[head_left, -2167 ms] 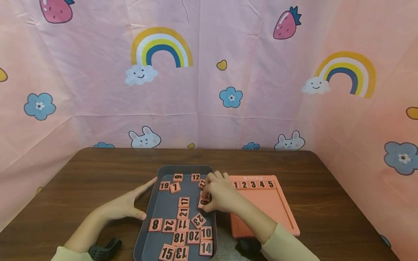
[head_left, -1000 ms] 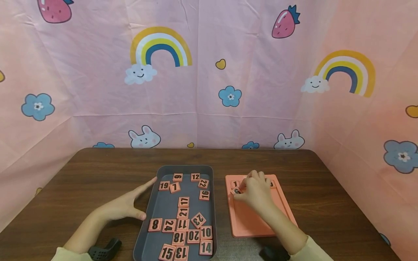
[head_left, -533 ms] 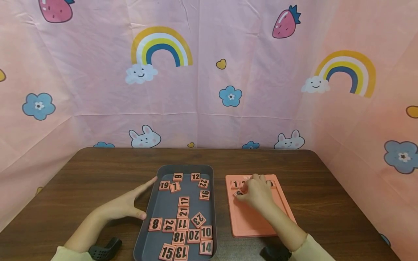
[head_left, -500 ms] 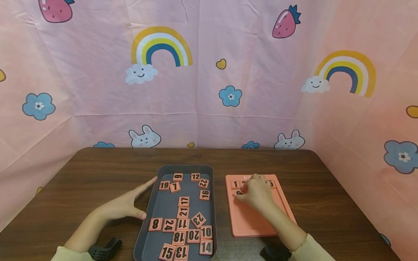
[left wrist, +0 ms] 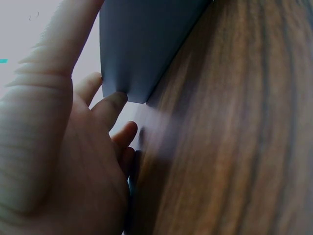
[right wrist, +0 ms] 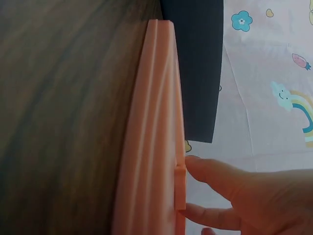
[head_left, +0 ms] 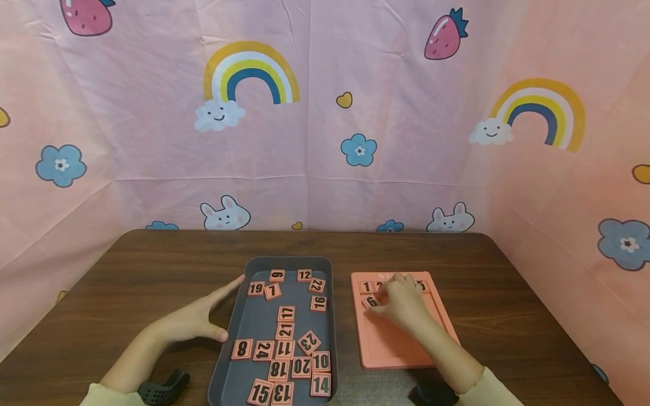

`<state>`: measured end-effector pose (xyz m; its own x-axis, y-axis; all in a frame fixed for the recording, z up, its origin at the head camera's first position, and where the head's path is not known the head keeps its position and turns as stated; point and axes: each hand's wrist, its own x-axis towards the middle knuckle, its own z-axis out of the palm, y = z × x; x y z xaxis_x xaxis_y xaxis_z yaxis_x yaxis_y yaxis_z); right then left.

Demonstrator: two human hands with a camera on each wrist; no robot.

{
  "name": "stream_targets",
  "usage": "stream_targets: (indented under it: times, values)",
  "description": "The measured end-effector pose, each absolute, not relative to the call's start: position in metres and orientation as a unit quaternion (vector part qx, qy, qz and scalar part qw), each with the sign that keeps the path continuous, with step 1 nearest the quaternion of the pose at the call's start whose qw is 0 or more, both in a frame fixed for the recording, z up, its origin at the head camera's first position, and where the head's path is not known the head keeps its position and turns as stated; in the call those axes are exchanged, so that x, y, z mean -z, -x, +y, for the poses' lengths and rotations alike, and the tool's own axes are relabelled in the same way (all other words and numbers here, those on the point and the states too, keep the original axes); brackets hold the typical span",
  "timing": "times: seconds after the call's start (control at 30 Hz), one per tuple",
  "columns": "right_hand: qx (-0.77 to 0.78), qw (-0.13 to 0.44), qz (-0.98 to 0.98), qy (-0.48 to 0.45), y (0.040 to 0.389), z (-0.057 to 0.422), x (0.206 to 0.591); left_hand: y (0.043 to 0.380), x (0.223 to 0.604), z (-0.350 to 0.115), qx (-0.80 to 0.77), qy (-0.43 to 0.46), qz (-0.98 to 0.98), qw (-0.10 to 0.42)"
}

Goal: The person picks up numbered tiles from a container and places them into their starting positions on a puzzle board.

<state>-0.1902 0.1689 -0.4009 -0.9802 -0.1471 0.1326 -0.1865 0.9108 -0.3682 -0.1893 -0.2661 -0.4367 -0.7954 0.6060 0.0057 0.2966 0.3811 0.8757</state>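
My right hand pinches an orange number tile marked 6 at the upper left of the orange board, just below its top row. In the right wrist view the tile lies against the board's face, thumb at one end and a fingertip at the other. Tiles 1 and 5 show in the top row; the hand covers most of those between. My left hand, fingers stretched out, rests against the left side of the grey tray; in the left wrist view fingertips touch the tray wall.
Several loose number tiles lie in the tray at various angles, among them 7, 8 and 16. Tray and board stand side by side on a brown wooden table. A patterned cloth hangs behind.
My right hand has carried the 6 tile from the tray's right side to the board and shifted it slightly lower on the left there. The left hand has stayed at the tray.
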Motion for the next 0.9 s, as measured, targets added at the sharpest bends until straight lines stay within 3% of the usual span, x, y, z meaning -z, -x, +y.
stream_targets:
  times: [0.9]
  values:
    - [-0.168,0.104,-0.975,-0.105,0.1895,0.1666,0.4008,0.1891,0.4373,-0.2673,-0.475,-0.267,0.823,0.163]
